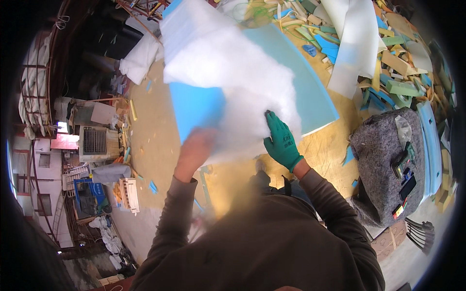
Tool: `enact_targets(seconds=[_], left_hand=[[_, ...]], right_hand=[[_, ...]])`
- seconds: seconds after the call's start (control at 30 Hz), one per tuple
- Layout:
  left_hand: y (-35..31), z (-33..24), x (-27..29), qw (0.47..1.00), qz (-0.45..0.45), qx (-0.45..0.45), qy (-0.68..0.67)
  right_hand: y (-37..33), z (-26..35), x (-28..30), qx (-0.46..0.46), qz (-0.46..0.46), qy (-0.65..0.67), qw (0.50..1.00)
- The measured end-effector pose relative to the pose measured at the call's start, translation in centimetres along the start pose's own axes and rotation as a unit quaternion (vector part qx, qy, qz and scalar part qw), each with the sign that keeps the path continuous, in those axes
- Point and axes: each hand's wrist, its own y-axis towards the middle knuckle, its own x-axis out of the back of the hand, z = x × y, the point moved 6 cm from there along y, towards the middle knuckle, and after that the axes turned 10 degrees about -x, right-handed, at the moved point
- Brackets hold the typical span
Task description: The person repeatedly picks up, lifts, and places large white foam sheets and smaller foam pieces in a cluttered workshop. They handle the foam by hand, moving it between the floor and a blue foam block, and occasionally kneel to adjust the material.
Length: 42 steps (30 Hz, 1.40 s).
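Note:
A sheet of fluffy white batting (242,72) is spread in front of me over a blue foam sheet (189,109) and a pale blue-green foam sheet (296,63). My right hand (282,140), in a green glove with dark fingertips, lies flat on the batting near its right edge, fingers stretched out. My left hand (194,151) is bare and smeared by motion. It is at the near edge of the sheets, where the blue foam meets the batting, and whether its fingers grip anything is hidden by the blur.
A heap of foam offcuts (398,63) covers the far right, with a white sheet strip (352,48) hanging over it. At right, a grey felt-covered block (383,150) carries a black phone (407,188) and small items. An air-cooler-like box (97,143) and a blue machine (90,196) stand left.

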Motion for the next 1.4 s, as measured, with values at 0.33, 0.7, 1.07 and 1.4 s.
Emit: enact_targets(seconds=[0.33, 0.7, 1.07, 1.4], left_hand=[[10.2, -8.6, -8.1, 0.948, 0.046, -0.309, -0.062], [10.1, -6.7, -11.6, 0.909, 0.171, -0.368, 0.096], [13.8, -9.9, -10.2, 0.871, 0.254, -0.418, 0.051], [11.3, -7.3, -12.7, 0.884, 0.266, -0.378, 0.074]], right_hand=[[-0.5, 0.3, 0.3, 0.029, 0.004, -0.046, 0.999], [6.2, -10.6, 9.8, -0.332, -0.001, 0.268, 0.904], [10.4, -10.8, 5.7, -0.283, 0.075, 0.333, 0.896], [11.1, -10.2, 7.9, -0.297, -0.026, 0.545, 0.784]])
